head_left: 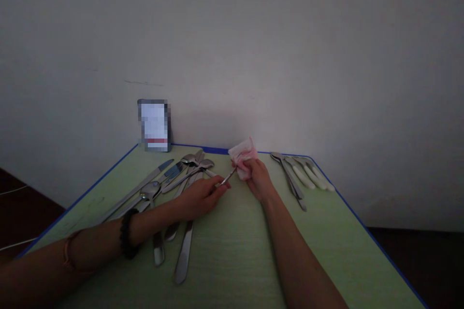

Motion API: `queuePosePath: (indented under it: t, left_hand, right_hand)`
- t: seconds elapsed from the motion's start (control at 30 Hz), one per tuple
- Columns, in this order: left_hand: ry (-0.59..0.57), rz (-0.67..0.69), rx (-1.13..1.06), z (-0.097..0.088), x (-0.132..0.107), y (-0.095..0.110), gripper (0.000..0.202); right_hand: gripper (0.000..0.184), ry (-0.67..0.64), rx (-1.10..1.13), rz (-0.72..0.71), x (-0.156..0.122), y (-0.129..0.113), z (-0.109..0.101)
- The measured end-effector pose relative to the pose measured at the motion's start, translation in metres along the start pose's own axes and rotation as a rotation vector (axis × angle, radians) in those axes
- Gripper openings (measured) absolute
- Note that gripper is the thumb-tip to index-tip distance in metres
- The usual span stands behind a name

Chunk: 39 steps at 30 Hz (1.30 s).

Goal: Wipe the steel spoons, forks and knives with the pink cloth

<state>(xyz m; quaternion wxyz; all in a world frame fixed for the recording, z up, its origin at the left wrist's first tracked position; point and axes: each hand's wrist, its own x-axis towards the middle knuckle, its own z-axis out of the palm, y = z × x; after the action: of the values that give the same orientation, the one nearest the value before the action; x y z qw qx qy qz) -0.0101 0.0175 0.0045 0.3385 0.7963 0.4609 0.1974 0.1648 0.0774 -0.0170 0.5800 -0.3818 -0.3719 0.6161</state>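
Note:
My left hand (201, 195) pinches the handle of a small metal utensil (228, 177), which points up and right toward my right hand. My right hand (255, 176) is closed around a crumpled pink and white cloth (242, 154), and the cloth covers the utensil's far end. Both hands rest low over the middle of a green table (232, 246). I wear a dark bead bracelet (126, 234) on my left wrist.
A pile of several spoons and knives (174, 178) lies left of my hands. A smaller row of cutlery with pale handles (302, 174) lies at the right. A small card (154, 125) leans against the white wall. The table has a blue edge.

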Motion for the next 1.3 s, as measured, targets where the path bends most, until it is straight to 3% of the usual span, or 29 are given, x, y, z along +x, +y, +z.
queuePosePath:
  t: [0.2,0.37,0.97,1.3]
  left_hand:
    - [-0.018,0.014,0.039,-0.0007,-0.0012,-0.0001,0.034]
    - [-0.047,0.001,-0.011,-0.0013,-0.0017,0.0009,0.037]
    - [-0.067,0.005,-0.015,-0.0016,-0.0023,0.001,0.034]
    - [-0.077,-0.017,0.026,-0.0018,-0.0023,0.0018,0.039]
  right_hand:
    - [0.016,-0.012,-0.012,-0.022,-0.0002,-0.0004,-0.0009]
    - [0.009,0.025,-0.036,-0.007,0.0005,0.0004,-0.0003]
    - [0.02,-0.064,-0.056,-0.032,-0.0014,0.0,-0.0037]
    - [0.02,-0.014,-0.046,-0.06,-0.0022,-0.0002,-0.0006]
